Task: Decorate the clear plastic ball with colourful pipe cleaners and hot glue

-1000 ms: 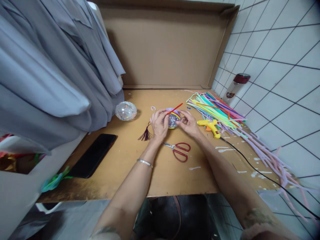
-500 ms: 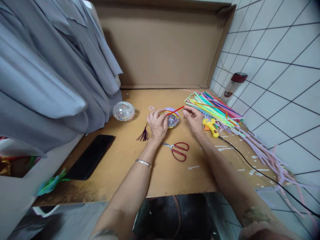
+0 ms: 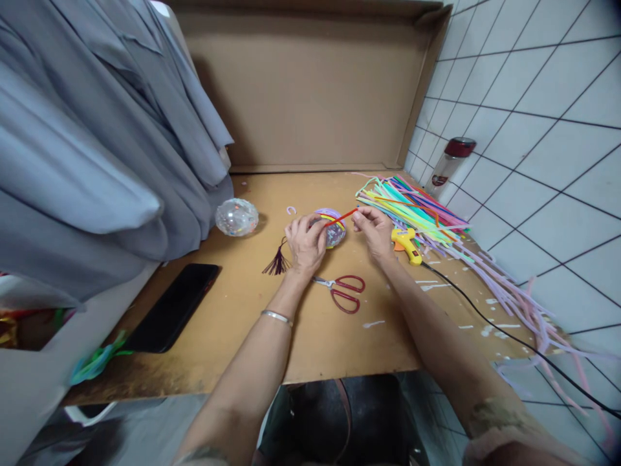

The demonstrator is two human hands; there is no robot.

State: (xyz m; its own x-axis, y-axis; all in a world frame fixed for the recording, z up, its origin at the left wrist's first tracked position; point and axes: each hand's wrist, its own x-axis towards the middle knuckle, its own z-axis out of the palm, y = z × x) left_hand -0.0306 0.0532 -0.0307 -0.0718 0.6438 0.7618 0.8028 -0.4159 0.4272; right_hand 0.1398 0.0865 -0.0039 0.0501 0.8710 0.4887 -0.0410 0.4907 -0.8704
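A clear ball (image 3: 336, 237) banded with purple, yellow and red pipe cleaners rests on the table, and my left hand (image 3: 306, 243) is closed over its left side. From under those fingers a red pipe cleaner (image 3: 342, 217) sticks out to the right. My right hand (image 3: 376, 232) pinches its free end with thumb and fingertips. A dark purple tassel (image 3: 277, 261) lies left of my left hand, with a small pink loop (image 3: 291, 210) behind it. Red-handled scissors (image 3: 347, 292) lie in front of the ball, blades partly hidden by my left wrist.
A second clear ball (image 3: 237, 217) sits at left, above a black phone (image 3: 172, 307). On the right are a heap of coloured pipe cleaners (image 3: 412, 207), a yellow glue gun (image 3: 410, 246) with its cord, and a red-lidded bottle (image 3: 449, 168). Cardboard (image 3: 310, 90) stands at the back.
My right fingertips have closed in on the red pipe cleaner's free end. My left hand stays on the ball. The whole view has shifted slightly.
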